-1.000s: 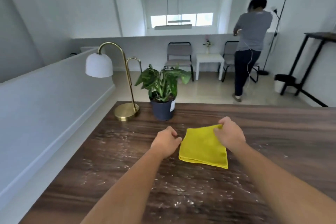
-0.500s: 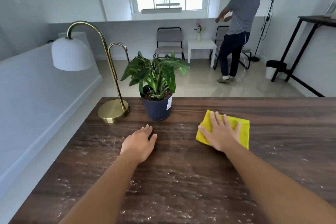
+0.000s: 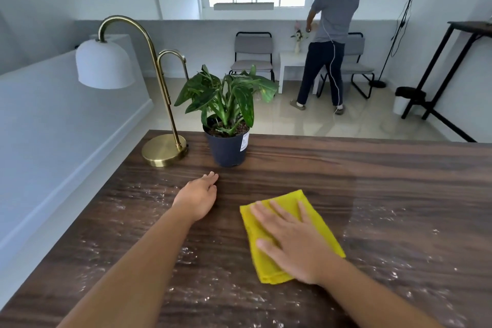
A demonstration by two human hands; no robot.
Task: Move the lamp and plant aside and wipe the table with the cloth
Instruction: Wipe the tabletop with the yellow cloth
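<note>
A folded yellow cloth [image 3: 322, 224] lies on the dark wooden table [image 3: 372, 168]. My right hand [image 3: 295, 242] presses flat on it with spread fingers. My left hand [image 3: 198, 196] rests palm down on the table, a little in front of the potted plant [image 3: 229, 112] in its dark pot. A brass lamp [image 3: 159, 88] with a white shade stands at the table's far left corner, just left of the plant. White dusty smears cover the near and left parts of the table.
A low white wall [image 3: 66, 120] runs along the table's left edge. Beyond the far edge, a person [image 3: 330, 34] stands by chairs [image 3: 254, 53] and a small white table. A black stand [image 3: 439, 69] and floor lamp are at the right.
My right hand slid the cloth toward me and slightly right across the table. My left hand stayed flat near the plant pot. The person in the background shifted stance.
</note>
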